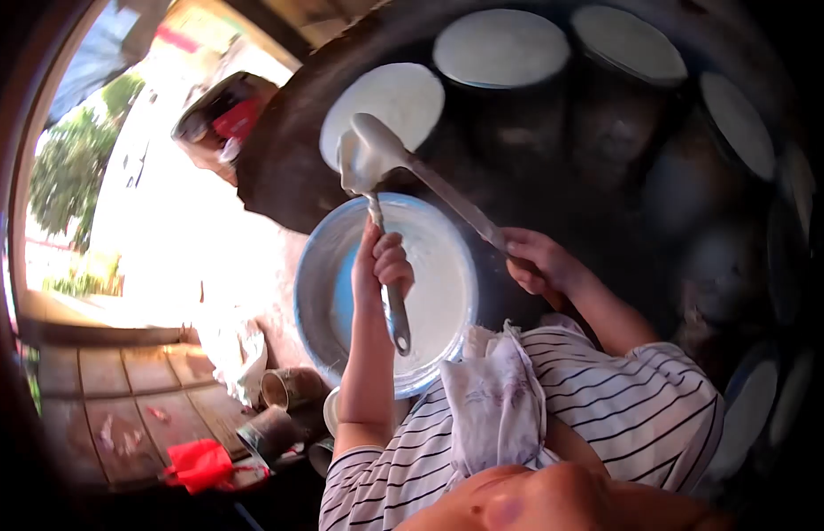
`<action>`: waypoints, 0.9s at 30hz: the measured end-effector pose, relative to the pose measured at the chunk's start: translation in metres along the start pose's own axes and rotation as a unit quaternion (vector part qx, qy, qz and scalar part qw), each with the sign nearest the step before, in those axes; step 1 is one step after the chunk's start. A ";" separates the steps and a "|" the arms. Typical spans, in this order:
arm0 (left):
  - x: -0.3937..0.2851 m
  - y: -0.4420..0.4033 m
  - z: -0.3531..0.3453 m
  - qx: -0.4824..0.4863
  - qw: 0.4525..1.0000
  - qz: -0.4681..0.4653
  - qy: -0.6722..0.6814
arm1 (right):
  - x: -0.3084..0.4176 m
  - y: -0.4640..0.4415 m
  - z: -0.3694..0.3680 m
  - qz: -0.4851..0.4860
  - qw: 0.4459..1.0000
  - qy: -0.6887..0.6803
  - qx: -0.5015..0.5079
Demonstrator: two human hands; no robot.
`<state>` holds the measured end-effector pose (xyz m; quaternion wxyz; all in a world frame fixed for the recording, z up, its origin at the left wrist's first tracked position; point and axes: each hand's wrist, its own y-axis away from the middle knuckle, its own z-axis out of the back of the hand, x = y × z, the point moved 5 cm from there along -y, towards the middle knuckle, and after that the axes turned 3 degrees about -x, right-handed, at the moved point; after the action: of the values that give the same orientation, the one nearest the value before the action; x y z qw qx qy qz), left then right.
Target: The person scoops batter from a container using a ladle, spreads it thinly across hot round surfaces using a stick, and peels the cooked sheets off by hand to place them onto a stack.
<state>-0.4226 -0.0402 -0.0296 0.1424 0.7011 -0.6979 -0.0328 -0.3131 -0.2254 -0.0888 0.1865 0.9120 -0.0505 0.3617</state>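
My left hand [387, 258] is closed round the handle of a ladle [397, 319], whose bowl is coated with thick white batter. My right hand [543, 261] grips a long wooden spoon [456, 202], its batter-covered head against or just over the ladle's bowl. Beneath my left hand is a wide blue-rimmed basin [308, 332] with white batter inside. Just beyond the ladle lies the nearest white round disc [399, 99], partly covered by the two tools.
More white round tops [500, 49] on dark drum-like stands ring the large dark round surface [292, 168]. Metal cans [292, 388], a white cloth [235, 354] and a red piece [200, 465] lie by the tiled floor [120, 416] at left.
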 end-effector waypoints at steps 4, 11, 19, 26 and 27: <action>0.041 -0.064 -0.037 0.010 0.996 0.077 0.043 | 0.010 0.055 0.024 0.098 0.992 -0.037 -0.074; 0.334 -0.232 -0.110 0.019 0.877 0.480 -0.024 | 0.135 0.237 0.137 0.472 0.719 0.113 -0.498; 0.614 -0.312 -0.062 -0.066 0.719 0.692 -0.017 | -0.047 0.457 0.242 0.400 0.533 -0.124 -0.735; 0.771 -0.391 0.031 -0.121 0.624 0.733 -0.242 | -0.016 0.525 0.394 0.559 0.334 -0.268 -0.710; 0.782 -0.401 0.042 -0.110 0.621 0.720 -0.291 | -0.006 0.522 0.389 0.556 0.329 -0.274 -0.712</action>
<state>-0.0258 -0.8249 -0.0488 -0.0137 -0.0921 -0.9757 -0.1985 -0.1866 -0.8550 -0.1941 0.4959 0.2378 -0.8328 -0.0629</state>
